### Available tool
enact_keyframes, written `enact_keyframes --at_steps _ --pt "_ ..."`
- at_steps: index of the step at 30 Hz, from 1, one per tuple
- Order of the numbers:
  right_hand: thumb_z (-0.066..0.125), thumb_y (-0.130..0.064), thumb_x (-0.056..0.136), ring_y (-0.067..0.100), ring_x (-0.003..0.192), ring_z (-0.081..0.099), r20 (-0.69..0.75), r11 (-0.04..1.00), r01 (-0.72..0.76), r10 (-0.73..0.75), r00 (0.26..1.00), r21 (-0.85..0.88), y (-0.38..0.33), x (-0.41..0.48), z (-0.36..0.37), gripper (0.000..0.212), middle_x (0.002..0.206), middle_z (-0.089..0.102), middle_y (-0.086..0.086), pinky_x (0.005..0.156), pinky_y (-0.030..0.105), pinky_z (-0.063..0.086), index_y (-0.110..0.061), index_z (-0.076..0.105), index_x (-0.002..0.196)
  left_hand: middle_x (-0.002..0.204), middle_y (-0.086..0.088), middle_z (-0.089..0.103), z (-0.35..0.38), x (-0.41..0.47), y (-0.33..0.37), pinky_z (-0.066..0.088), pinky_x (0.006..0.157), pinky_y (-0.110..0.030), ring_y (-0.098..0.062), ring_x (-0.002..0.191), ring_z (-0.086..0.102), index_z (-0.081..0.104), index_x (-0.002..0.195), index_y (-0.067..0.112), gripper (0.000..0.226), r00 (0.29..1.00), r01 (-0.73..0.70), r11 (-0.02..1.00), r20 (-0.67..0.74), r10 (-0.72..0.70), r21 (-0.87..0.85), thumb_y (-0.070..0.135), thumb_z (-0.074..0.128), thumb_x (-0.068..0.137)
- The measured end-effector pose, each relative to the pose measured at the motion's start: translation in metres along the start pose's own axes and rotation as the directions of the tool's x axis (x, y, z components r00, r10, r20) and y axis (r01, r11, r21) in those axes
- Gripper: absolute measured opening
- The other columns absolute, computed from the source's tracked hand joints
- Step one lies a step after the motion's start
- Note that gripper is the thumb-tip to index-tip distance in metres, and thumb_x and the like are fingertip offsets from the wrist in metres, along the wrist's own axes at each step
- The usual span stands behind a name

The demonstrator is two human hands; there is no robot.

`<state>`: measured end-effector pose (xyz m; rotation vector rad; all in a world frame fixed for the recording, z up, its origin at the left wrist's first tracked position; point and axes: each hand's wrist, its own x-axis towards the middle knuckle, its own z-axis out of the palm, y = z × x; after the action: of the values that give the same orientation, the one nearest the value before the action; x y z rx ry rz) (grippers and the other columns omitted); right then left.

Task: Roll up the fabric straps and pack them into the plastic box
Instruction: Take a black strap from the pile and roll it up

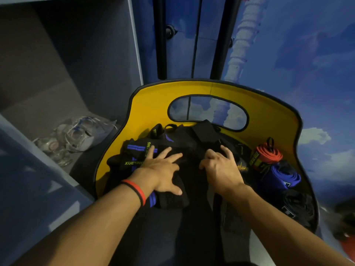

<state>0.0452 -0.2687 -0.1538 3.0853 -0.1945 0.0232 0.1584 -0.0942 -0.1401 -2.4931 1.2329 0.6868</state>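
Three rolled straps (269,156) done, pile (134,151) left: your left hand (163,169) presses it flat-fingered, right hand (221,168) fingers grip a black strap (199,148).

Black straps (172,143) with blue stripes, yellow chair (153,104)

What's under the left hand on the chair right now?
The left hand presses flat on a heap of black straps with blue stripes and XUEYING lettering, lying on the yellow chair. Whatever lies beneath the heap is covered.
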Motion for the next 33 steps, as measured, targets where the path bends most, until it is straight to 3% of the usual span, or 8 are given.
enact_keyframes --at_steps 3,6,11,14,17,20,26,33 --pt "0.061 -0.009 0.091 0.023 0.100 0.061 -0.169 0.981 -0.018 0.051 0.984 0.191 0.020 -0.008 -0.010 0.025 0.113 0.052 -0.002 0.100 0.039 0.045 -0.026 0.070 0.107 0.170 0.014 -0.009 0.003 0.003 -0.015 -0.014 0.118 -0.067 -0.020 0.156 -0.020 0.027 0.159 0.038 0.089 0.993 0.120 0.992 0.007 -0.119 -0.026 0.079 0.053 0.085" --pt "0.064 -0.006 0.094 0.009 0.091 0.056 -0.293 0.814 -0.031 0.245 0.924 0.580 0.035 -0.023 -0.029 0.015 0.104 0.053 -0.005 0.079 0.025 0.047 -0.021 0.066 0.093 0.171 0.012 -0.006 0.006 0.001 -0.017 -0.013 0.118 -0.068 -0.022 0.156 -0.018 0.030 0.157 0.039 0.083 0.978 0.192 0.981 -0.072 -0.194 -0.026 0.076 0.053 0.087" --pt "0.065 -0.002 0.093 0.024 0.084 0.058 -0.002 0.012 -0.003 0.452 0.892 1.000 0.020 -0.044 -0.054 0.018 0.088 0.062 0.006 0.081 0.044 0.048 -0.018 0.062 0.086 0.163 0.011 0.029 -0.008 0.001 0.009 0.008 0.126 -0.052 -0.016 0.156 0.011 0.053 0.142 0.040 0.063 0.946 -0.085 0.951 -0.325 -0.018 -0.299 0.057 0.074 0.084" --pt "0.053 0.007 0.096 0.037 0.101 0.068 0.193 -0.443 0.012 0.416 0.889 0.897 0.010 -0.046 -0.067 0.026 0.104 0.073 0.014 0.090 0.048 0.056 -0.009 0.068 0.109 0.137 0.030 0.054 -0.025 -0.018 0.040 0.039 0.111 -0.022 0.009 0.129 0.048 0.050 0.131 0.055 0.066 0.905 -0.407 0.521 -0.409 0.117 -0.751 0.039 0.087 0.079" --pt "0.043 0.012 0.098 0.028 0.102 0.071 0.254 -0.618 0.014 0.344 0.904 0.786 0.002 -0.046 -0.080 0.036 0.121 0.070 0.022 0.084 0.032 0.061 -0.002 0.065 0.123 0.119 0.029 0.068 -0.026 -0.015 0.057 0.044 0.106 -0.021 0.012 0.115 0.059 0.060 0.126 0.046 0.054 0.897 -0.411 0.344 -0.442 -0.014 -0.844 0.030 0.085 0.082" --pt "0.049 -0.002 0.102 0.021 0.112 0.069 0.244 -0.523 -0.014 0.373 0.895 0.852 0.000 -0.046 -0.083 0.033 0.127 0.069 0.012 0.095 0.033 0.057 -0.015 0.064 0.128 0.118 0.016 0.073 -0.027 -0.011 0.055 0.047 0.110 -0.037 -0.001 0.115 0.066 0.068 0.127 0.029 0.047 0.916 -0.348 0.252 -0.384 -0.113 -0.903 0.029 0.084 0.083" --pt "0.074 -0.025 0.090 0.006 0.090 0.059 -0.037 0.419 -0.226 0.533 0.846 0.879 -0.011 -0.060 -0.062 0.014 0.106 0.056 -0.004 0.089 0.034 0.053 -0.023 0.066 0.101 0.096 0.004 0.080 -0.033 -0.015 0.052 0.057 0.095 -0.033 -0.010 0.093 0.075 0.076 0.103 0.018 0.021 0.846 -0.392 0.009 -0.365 -0.389 -0.920 0.013 0.083 0.084" --pt "0.082 -0.045 0.080 -0.003 0.100 0.044 -0.219 0.593 -0.115 0.462 0.860 0.797 -0.029 -0.052 -0.042 0.055 0.117 0.040 -0.010 0.081 0.015 0.044 -0.024 0.047 0.117 0.100 0.002 0.079 -0.044 -0.021 0.066 0.060 0.090 -0.051 -0.023 0.098 0.075 0.077 0.106 0.023 0.034 0.862 -0.366 -0.123 -0.286 -0.419 -0.923 0.039 0.085 0.077"
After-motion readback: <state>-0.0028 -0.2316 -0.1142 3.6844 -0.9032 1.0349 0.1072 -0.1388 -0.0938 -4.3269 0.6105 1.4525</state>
